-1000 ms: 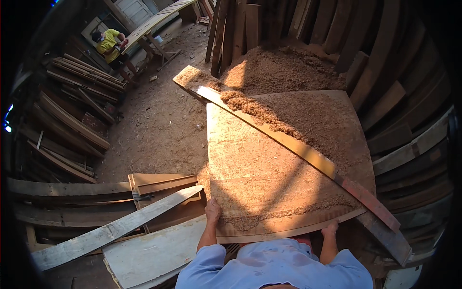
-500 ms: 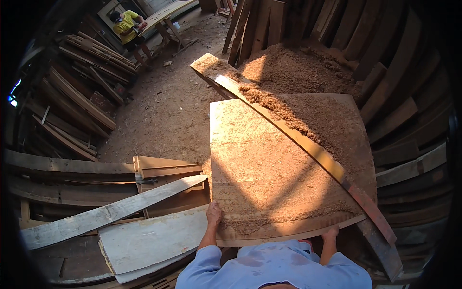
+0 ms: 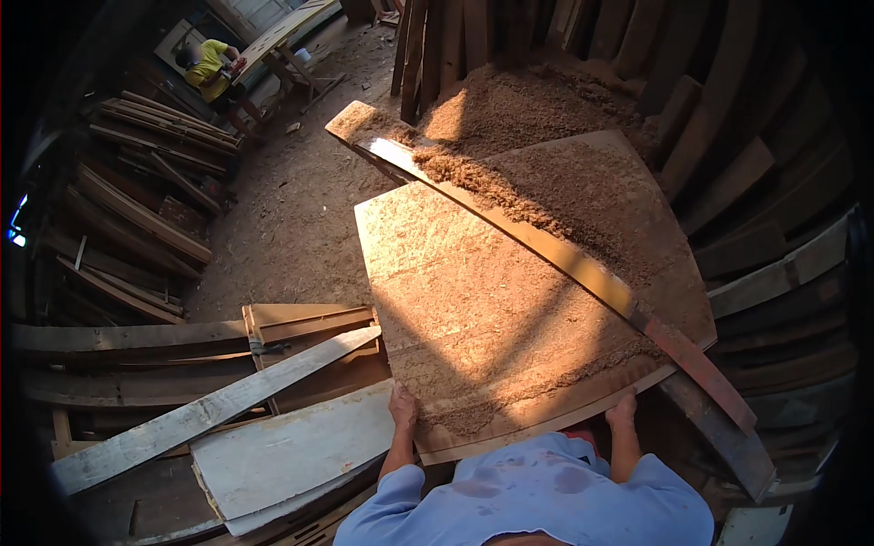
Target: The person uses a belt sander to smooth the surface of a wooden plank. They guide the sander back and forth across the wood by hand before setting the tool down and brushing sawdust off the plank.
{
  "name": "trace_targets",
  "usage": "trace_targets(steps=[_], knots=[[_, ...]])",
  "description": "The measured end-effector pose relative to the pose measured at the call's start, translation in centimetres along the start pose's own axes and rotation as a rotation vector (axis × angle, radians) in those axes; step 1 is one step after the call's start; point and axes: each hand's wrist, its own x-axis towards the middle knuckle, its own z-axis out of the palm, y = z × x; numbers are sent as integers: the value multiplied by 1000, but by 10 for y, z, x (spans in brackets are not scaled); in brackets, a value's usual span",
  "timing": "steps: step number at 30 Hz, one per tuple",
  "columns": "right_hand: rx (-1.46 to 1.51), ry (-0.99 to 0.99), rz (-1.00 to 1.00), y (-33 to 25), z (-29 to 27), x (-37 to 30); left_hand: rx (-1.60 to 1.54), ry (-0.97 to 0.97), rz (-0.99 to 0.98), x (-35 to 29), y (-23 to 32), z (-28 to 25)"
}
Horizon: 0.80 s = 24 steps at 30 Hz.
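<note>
A broad, flat wooden panel [image 3: 473, 318], strewn with shavings, spreads out in front of me. At its near left corner my left hand [image 3: 403, 407] closes on the edge. Farther right, my right hand [image 3: 623, 409] grips the near edge, fingers partly hidden under the board. Diagonally over the panel runs a long wooden beam [image 3: 583, 268], from far left to near right, its near part reddish. Clumps of wood shavings [image 3: 492, 191] lie along the beam and on the panel's far side. What carries the panel from below is hidden.
Left of the panel are a pale narrow board [image 3: 218, 405] and a wide whitish board [image 3: 291, 450] on stacked planks. More planks [image 3: 728, 191] line the right side. A shavings heap [image 3: 537, 109] rises beyond. Far left, a person in yellow [image 3: 211, 73] works at a long table [image 3: 282, 36].
The panel has turned counterclockwise, its right side swinging away from me. My right hand has moved forward with the edge; my left stays at the near left corner. The view has shifted slightly.
</note>
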Motion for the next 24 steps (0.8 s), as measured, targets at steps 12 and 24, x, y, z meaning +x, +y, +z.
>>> trace_targets(steps=[12,24], knots=[[-10,-119,235,33,11,-29,-39,21,-83,-32,1,7],[-238,-96,135,21,69,-8,-103,0,-75,-11,-1,7]])
